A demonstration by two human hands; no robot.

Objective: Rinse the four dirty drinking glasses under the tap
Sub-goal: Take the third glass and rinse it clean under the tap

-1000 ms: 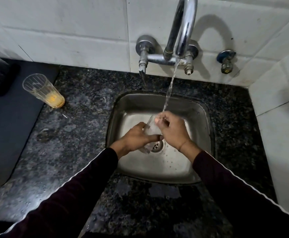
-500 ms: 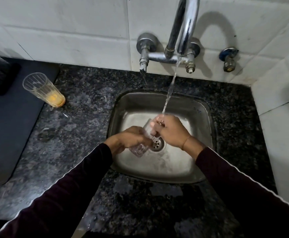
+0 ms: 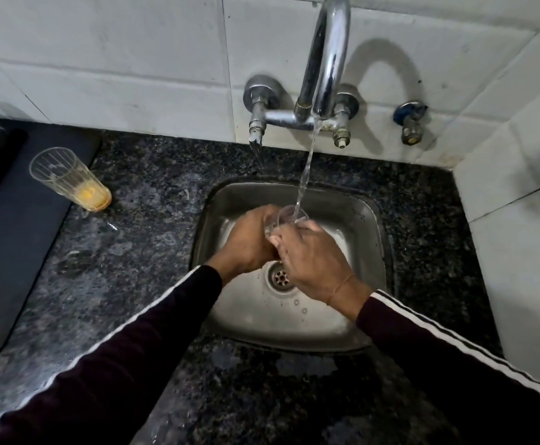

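Over the sink (image 3: 371, 220), gripping a clear glass (image 3: 289, 217) with left hand (image 3: 249, 242) and right hand (image 3: 313, 258), mouth tilted upward, probably for catching the tap (image 3: 326, 59) stream inside.

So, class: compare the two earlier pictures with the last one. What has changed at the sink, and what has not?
The clear drinking glass has been tipped from slanting, base down-left, to mouth-up, rim under the water stream. The left hand and right hand still hold it over the steel sink. The ribbed glass with orange dregs on the dark granite counter is unmoved; the chrome tap keeps running.
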